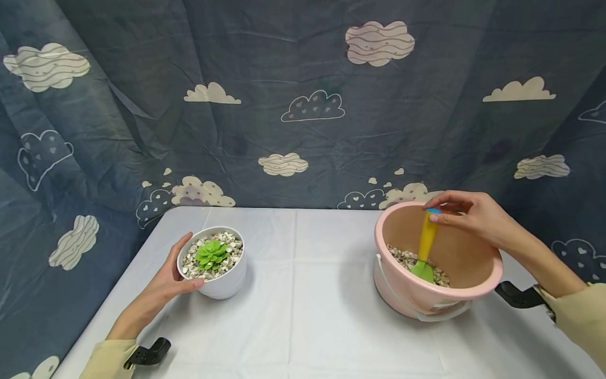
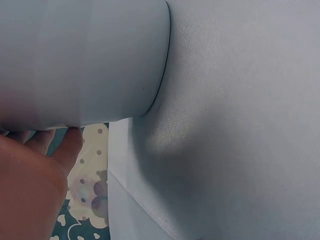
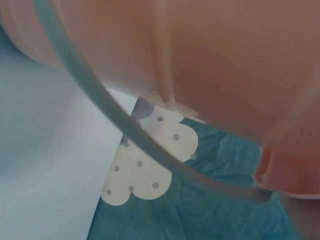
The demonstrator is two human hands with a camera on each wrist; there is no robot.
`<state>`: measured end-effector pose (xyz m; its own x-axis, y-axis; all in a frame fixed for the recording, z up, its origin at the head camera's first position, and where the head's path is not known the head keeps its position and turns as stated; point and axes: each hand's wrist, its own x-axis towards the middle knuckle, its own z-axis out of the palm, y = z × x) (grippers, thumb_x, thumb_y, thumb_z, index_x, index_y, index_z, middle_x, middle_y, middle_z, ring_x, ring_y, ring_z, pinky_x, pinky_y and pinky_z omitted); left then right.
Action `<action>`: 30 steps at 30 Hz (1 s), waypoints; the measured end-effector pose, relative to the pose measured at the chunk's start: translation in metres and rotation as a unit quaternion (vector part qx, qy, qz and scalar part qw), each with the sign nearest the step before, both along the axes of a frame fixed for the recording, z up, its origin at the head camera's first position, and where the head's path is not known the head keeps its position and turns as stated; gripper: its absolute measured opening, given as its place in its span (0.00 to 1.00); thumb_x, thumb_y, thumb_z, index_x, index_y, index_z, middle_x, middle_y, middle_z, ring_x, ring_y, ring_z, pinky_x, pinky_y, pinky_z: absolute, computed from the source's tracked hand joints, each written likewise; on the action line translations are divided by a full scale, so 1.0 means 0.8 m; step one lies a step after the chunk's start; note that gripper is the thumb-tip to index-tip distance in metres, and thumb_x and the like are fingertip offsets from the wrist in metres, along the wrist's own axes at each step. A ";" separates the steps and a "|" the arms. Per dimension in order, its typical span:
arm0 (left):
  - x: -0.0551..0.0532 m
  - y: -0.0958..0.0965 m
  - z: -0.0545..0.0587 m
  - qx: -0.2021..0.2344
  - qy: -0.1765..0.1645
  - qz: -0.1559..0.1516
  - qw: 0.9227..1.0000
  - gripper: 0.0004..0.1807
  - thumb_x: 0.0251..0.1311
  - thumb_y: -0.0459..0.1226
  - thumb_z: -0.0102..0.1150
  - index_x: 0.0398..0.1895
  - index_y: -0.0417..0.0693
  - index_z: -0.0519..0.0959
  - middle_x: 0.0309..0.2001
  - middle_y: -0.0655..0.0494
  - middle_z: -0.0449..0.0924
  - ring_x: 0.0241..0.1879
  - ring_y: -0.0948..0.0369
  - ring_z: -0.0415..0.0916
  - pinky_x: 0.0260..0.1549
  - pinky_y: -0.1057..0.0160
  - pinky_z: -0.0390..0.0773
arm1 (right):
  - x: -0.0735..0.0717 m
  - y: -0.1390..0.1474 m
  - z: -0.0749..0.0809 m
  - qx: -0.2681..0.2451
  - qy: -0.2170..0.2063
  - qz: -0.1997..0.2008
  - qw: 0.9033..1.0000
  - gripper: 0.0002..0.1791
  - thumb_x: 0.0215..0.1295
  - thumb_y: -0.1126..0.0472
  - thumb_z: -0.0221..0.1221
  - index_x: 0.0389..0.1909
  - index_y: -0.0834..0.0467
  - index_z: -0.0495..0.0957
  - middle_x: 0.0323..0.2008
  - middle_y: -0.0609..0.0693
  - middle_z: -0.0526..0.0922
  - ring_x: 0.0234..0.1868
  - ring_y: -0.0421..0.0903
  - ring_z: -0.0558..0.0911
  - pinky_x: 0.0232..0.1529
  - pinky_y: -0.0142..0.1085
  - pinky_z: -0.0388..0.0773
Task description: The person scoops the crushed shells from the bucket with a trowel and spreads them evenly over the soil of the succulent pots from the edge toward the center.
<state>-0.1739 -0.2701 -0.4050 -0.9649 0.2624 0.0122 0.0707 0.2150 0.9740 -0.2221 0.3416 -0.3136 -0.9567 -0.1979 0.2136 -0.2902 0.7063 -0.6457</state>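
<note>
In the head view my left hand (image 1: 167, 278) holds a white flowerpot (image 1: 226, 284) by its left side, thumb at the near rim and fingers round the far side. A green succulent (image 1: 212, 255) sits among pale pebbles in that pot. The pot's wall (image 2: 80, 65) fills the upper left of the left wrist view. At the right, my right hand (image 1: 473, 217) pinches the top of a small shovel (image 1: 427, 238) with a yellow handle and green blade. Its blade touches pebbles (image 1: 401, 256) inside a pink bucket (image 1: 402, 297); the tip is partly hidden.
A white cloth covers the table (image 1: 293, 305). The bucket's pale handle (image 1: 437, 317) hangs down its near side and crosses the right wrist view. Behind the table hangs a dark blue curtain (image 1: 303, 147) printed with clouds.
</note>
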 end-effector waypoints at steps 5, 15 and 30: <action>0.001 0.002 0.000 0.001 -0.004 -0.001 1.000 0.56 0.57 0.31 0.66 0.79 0.60 0.38 0.76 0.42 0.37 0.73 0.42 0.41 0.52 0.77 0.64 | -0.009 0.006 -0.005 0.012 0.004 -0.001 1.000 0.15 0.61 0.52 0.68 0.48 0.50 0.85 0.50 0.45 0.81 0.52 0.35 0.73 0.43 0.19 0.71; 0.001 0.003 0.000 0.009 0.001 -0.004 1.000 0.57 0.56 0.30 0.66 0.79 0.58 0.38 0.76 0.43 0.38 0.72 0.43 0.41 0.52 0.77 0.64 | -0.027 0.018 -0.012 -0.006 -0.040 0.048 0.998 0.17 0.64 0.57 0.66 0.53 0.55 0.83 0.58 0.53 0.77 0.52 0.33 0.75 0.45 0.22 0.74; -0.003 -0.001 0.001 0.002 0.005 -0.010 1.000 0.56 0.56 0.31 0.66 0.79 0.58 0.39 0.76 0.42 0.39 0.72 0.45 0.44 0.52 0.76 0.65 | -0.022 0.024 -0.014 -0.060 -0.084 0.067 0.992 0.21 0.69 0.58 0.61 0.62 0.55 0.76 0.53 0.49 0.80 0.49 0.40 0.80 0.42 0.35 0.81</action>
